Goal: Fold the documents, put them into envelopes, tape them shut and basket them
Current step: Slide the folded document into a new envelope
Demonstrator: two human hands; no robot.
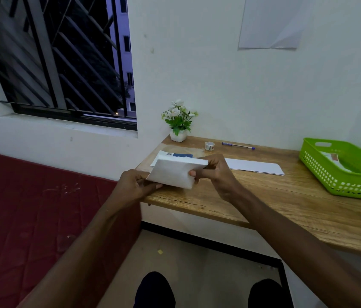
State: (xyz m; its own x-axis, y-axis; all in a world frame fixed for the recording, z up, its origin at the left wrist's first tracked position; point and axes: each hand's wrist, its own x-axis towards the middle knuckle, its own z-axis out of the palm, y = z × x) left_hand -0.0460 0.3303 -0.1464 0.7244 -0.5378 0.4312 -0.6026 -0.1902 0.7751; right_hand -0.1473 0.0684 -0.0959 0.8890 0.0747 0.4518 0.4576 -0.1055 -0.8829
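Paper like the folded document (176,174) you pinch above the worktop's (264,196) nine-o'clock end, left hand (134,185) and right hand (214,172) each clamped on a short edge, looks light, limp and crease-prone, so hold it by the edges.
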